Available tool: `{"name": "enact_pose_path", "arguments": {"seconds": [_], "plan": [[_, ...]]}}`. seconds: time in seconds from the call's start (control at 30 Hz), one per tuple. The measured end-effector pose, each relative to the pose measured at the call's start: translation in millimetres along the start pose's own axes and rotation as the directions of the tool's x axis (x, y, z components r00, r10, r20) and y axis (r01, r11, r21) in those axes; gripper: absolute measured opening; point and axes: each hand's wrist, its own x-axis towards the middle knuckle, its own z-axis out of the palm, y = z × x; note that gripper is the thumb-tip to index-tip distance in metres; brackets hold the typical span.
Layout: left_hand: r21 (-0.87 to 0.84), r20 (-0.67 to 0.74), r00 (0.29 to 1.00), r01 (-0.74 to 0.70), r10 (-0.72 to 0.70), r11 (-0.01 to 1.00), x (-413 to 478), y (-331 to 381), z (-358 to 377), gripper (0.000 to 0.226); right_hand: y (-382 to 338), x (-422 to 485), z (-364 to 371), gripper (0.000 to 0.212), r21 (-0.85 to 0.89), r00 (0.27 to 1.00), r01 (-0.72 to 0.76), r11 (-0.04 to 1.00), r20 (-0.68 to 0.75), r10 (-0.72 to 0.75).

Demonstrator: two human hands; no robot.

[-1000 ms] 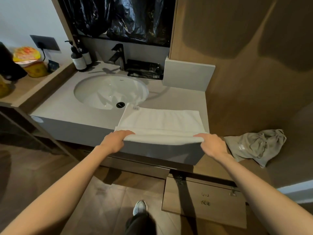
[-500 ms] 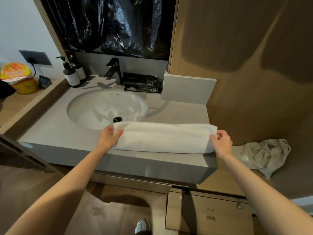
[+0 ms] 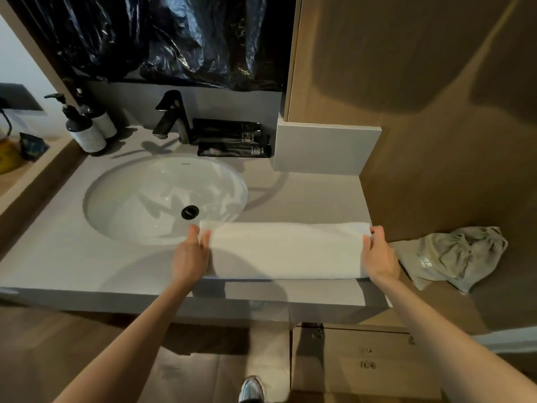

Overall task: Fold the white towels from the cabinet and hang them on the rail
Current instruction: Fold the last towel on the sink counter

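On the bench, near its front edge and partly over the rim of the sink, the towel lies as a long folded band. My left hand holds its left short end and my right hand its right short end. On both hands the fingers curl round the far corner and pinch the cloth; they are not spread flat.

I judge the towel light, soft and thick, with no stiffness. It will sag in the middle if I lift it only by the ends, and the layers can slide apart. It is neither fragile nor slippery. For another fold I would stay at the two ends and pinch all layers together near the corners. For carrying it, a hold under the middle seems safer. I see no rail in this view.

One second ago the towel was a wider sheet, and both hands lifted its near edge. Now that edge is laid over and the band is clearly narrower. Since half a second ago, almost nothing differs.
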Motion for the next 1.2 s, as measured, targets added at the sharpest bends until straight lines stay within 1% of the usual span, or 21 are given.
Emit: {"name": "enact_pose_path", "arguments": {"seconds": [0.13, 0.2, 0.23, 0.3, 0.37, 0.4, 0.43, 0.5, 0.53, 0.57, 0.6, 0.67, 0.73, 0.77, 0.8, 0.87, 0.93, 0.97, 1.1, 1.2], "plan": [[0.05, -0.03, 0.998, -0.055, 0.056, 0.997, 3.8, -5.8, 4.7, 0.024, -1.9, -1.1, 6.4, 0.026, -0.032, 0.997, 0.012, 0.999, -0.071, -0.014], [0.058, -0.035, 0.999, -0.037, 0.039, 0.998, 7.6, -8.3, 7.3, 0.027, -7.4, -4.5, 4.6, 0.028, -0.015, 0.997, 0.009, 1.0, -0.075, -0.01], [0.067, -0.033, 0.999, -0.014, 0.017, 0.998, 9.0, -7.4, 7.1, 0.029, -10.9, -5.4, 3.4, 0.031, -0.034, 0.997, 0.02, 0.999, -0.079, -0.022], [0.113, -0.061, 0.998, 0.013, -0.006, 0.994, 10.3, -2.8, 4.7, 0.037, -16.2, -3.4, 5.0, 0.039, -0.171, 0.985, 0.088, 0.981, -0.132, -0.111], [0.22, -0.148, 0.988, -0.016, 0.049, 0.975, 7.4, 3.8, 4.9, 0.049, -23.2, -2.7, 8.5, 0.051, -0.31, 0.956, 0.178, 0.934, -0.169, -0.238], [0.282, -0.182, 0.975, -0.074, 0.129, 0.957, 4.6, 8.8, 7.3, 0.053, -29.1, -3.8, 11.0, 0.056, -0.328, 0.941, 0.241, 0.913, -0.153, -0.303], [0.336, -0.174, 0.958, -0.161, 0.23, 0.928, 1.8, 15.5, 12.2, 0.053, -36.8, -7.3, 14.9, 0.06, -0.325, 0.922, 0.317, 0.891, -0.113, -0.37], [0.387, -0.053, 0.924, -0.331, 0.379, 0.861, -4.5, 32.6, 29.9, 0.049, -58.1, -21.9, 27.9, 0.066, -0.298, 0.869, 0.477, 0.827, 0.018, -0.494], [0.382, 0.022, 0.913, -0.384, 0.407, 0.841, -8.2, 42.6, 41.6, 0.051, -71.0, -31.9, 36.4, 0.067, -0.272, 0.839, 0.54, 0.796, 0.096, -0.536], [0.372, 0.093, 0.908, -0.413, 0.409, 0.831, -12.4, 53.1, 52.7, 0.058, -83.6, -41.6, 45.1, 0.067, -0.259, 0.812, 0.583, 0.77, 0.166, -0.559], [0.377, 0.157, 0.905, -0.424, 0.395, 0.823, -16.5, 61.5, 62.9, 0.066, -94.3, -49.8, 54.9, 0.067, -0.27, 0.795, 0.606, 0.748, 0.226, -0.563], [0.448, 0.249, 0.903, -0.429, 0.351, 0.784, -22.3, 68.3, 78.5, 0.074, -103.9, -60.1, 69.9, 0.069, -0.345, 0.78, 0.626, 0.699, 0.289, -0.555], [0.509, 0.285, 0.897, -0.439, 0.337, 0.74, -21.5, 64.5, 84.4, 0.074, -100.3, -57.7, 73.5, 0.063, -0.388, 0.769, 0.639, 0.664, 0.316, -0.556], [0.506, 0.293, 0.894, -0.446, 0.339, 0.738, -19.7, 60.9, 83.9, 0.073, -95.8, -54.7, 72.9, 0.059, -0.386, 0.763, 0.647, 0.658, 0.322, -0.561], [0.487, 0.298, 0.889, -0.456, 0.349, 0.745, -17.7, 57.5, 81.1, 0.071, -90.7, -51.4, 71.8, 0.06, -0.38, 0.76, 0.65, 0.658, 0.319, -0.567], [0.462, 0.296, 0.875, -0.482, 0.383, 0.745, -13.8, 51.2, 74.6, 0.065, -79.3, -46.1, 68.7, 0.072, -0.377, 0.768, 0.64, 0.67, 0.31, -0.56], [0.474, 0.291, 0.868, -0.496, 0.402, 0.727, -9.7, 43.0, 67.7, 0.062, -66.7, -40.3, 65.8, 0.081, -0.368, 0.79, 0.613, 0.699, 0.303, -0.533], [0.479, 0.28, 0.869, -0.495, 0.408, 0.725, -8.0, 38.3, 64.4, 0.061, -60.2, -38.0, 62.9, 0.081, -0.365, 0.8, 0.6, 0.712, 0.301, -0.52], [0.48, 0.241, 0.87, -0.492, 0.43, 0.726, -2.4, 20.6, 52.3, 0.061, -35.1, -28.1, 49.1, 0.069, -0.386, 0.86, 0.508, 0.769, 0.274, -0.431], [0.476, 0.216, 0.873, -0.485, 0.437, 0.734, -0.2, 11.7, 45.2, 0.061, -19.9, -21.9, 40.6, 0.07, -0.406, 0.892, 0.449, 0.796, 0.259, -0.371]]}}
